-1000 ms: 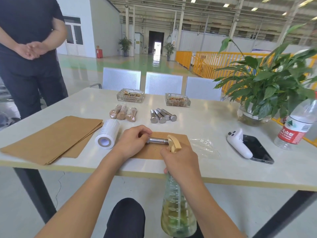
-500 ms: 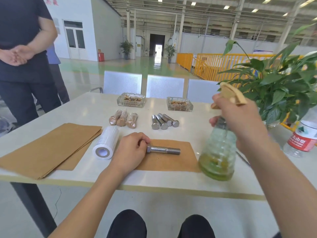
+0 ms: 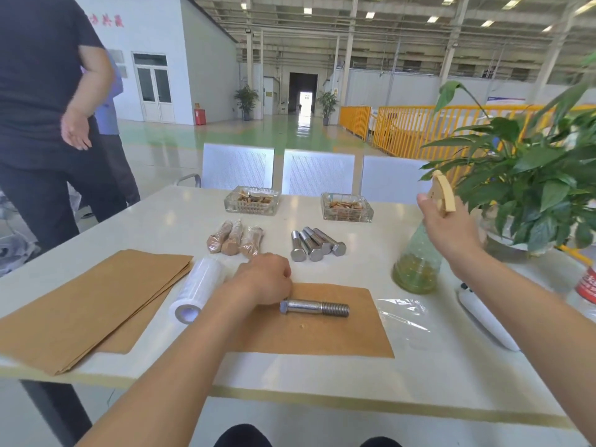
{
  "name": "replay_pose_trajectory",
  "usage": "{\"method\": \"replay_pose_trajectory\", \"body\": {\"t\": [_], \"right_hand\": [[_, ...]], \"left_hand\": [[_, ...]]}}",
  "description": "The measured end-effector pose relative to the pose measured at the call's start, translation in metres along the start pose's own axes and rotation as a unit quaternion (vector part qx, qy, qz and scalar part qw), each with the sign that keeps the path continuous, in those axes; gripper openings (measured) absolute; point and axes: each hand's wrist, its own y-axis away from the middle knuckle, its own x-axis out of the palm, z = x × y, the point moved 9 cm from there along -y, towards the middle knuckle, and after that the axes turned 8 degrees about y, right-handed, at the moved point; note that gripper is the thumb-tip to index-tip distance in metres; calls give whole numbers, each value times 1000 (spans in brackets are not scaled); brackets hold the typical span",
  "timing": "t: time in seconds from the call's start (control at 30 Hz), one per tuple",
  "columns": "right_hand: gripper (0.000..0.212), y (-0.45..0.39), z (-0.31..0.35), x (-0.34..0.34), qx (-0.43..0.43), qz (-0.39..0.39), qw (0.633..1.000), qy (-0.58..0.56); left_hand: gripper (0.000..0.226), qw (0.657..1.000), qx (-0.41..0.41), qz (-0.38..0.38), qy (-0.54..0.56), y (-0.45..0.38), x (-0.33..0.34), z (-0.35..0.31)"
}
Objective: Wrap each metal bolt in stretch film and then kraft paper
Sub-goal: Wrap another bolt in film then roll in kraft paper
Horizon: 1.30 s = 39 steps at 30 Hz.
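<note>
On kraft sheet (image 3: 309,333) near table edge: bolt (image 3: 314,308) lying flat | left hand (image 3: 263,282) fingers curled, touching bolt head | film roll (image 3: 196,291) just left | right hand (image 3: 451,227) gripping spray bottle (image 3: 416,269), standing on table | bare bolts (image 3: 314,245), wrapped bolts (image 3: 235,238) farther back

Very little writing can be read here. On the white wall (image 3: 106,30) at the upper left there are red Chinese characters (image 3: 106,21), partly hidden behind a standing person, and they are too blurred to read with certainty. At the right edge, a plastic bottle (image 3: 585,287) carries a red label with white characters, but they are cut off and too small to tell. A small yellow sign (image 3: 335,91) hangs near the far doorway; its text is not legible.
</note>
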Motion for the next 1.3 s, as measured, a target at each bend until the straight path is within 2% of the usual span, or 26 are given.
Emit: {"method": "replay_pose_trajectory", "body": {"t": [0.13,0.2,0.27,0.43,0.53,0.63,0.73,0.83,0.9,1.0,1.1,1.3], "right_hand": [[56,8,-32,11,57,82,989,113],[70,16,-47,12,74,106,976,173],[75,25,-58,11,90,117,965,215],[54,49,-62,12,109,111,958,242],[43,70,-56,-1,108,54,962,246],[19,95,-32,-1,35,42,979,195],[21,124,1,23,-72,132,980,127],[35,149,24,45,-167,203,956,128],[38,157,33,55,-225,219,937,157],[26,163,45,67,-298,202,912,197],[16,166,48,72,-327,176,907,199],[16,159,32,68,-292,156,934,133]], "left_hand": [[14,998,25,29,43,-8,-4,0],[12,996,64,12,69,-7,-13,-4],[11,991,102,-20,83,-1,-23,-10],[13,977,184,-73,84,28,-32,-17],[14,970,205,-88,98,41,-34,-13],[15,961,243,-98,84,52,-34,-16],[14,957,263,-108,62,60,-35,-19],[10,952,272,-132,39,71,-35,-20],[8,950,276,-143,10,77,-32,-23],[7,946,284,-153,-19,83,-29,-27],[8,942,296,-152,-36,84,-28,-29],[14,951,271,-148,-32,75,-27,-25]]}}
